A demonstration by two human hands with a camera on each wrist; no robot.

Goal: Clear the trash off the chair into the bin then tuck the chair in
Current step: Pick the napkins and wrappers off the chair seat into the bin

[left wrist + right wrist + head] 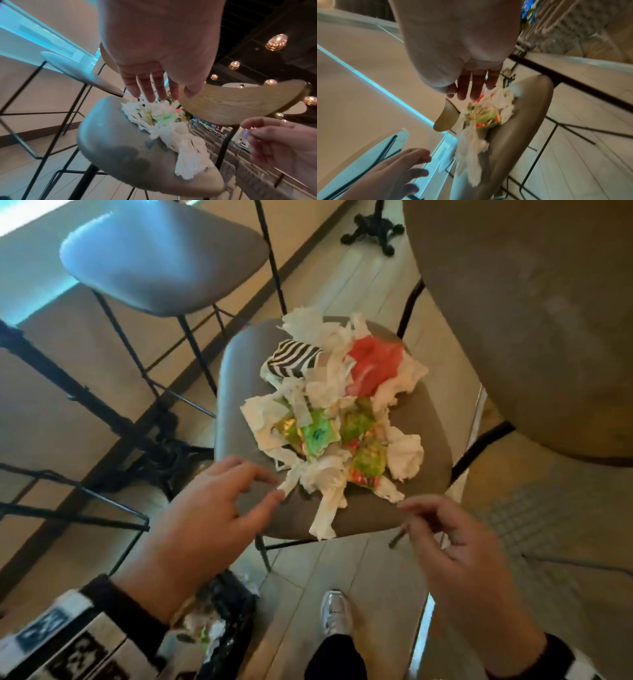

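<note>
Overhead, from the head camera, a grey padded chair seat (239, 378) on thin black metal legs carries a heap of crumpled white tissues and bright green, gold and red wrappers (337, 412), with a black-and-white striped paper piece (294, 358) at the heap's far left. The left hand (205, 508) hovers over the seat's near left edge, fingers spread and relaxed, holding nothing, its fingertips just beside a white tissue tail. The right hand (455, 546) hangs at the near right, fingers loosely bent and empty. A black bin holding scraps (222, 631) stands on the floor near the left wrist.

From the left wrist, straight fingers (149, 93) reach above the heap, under the curved wooden chair backrest (240, 102).

From the right wrist, the right hand's fingers (476, 86) hang straight over the heap's far part, touching nothing clearly; the picture is blurred.
</note>
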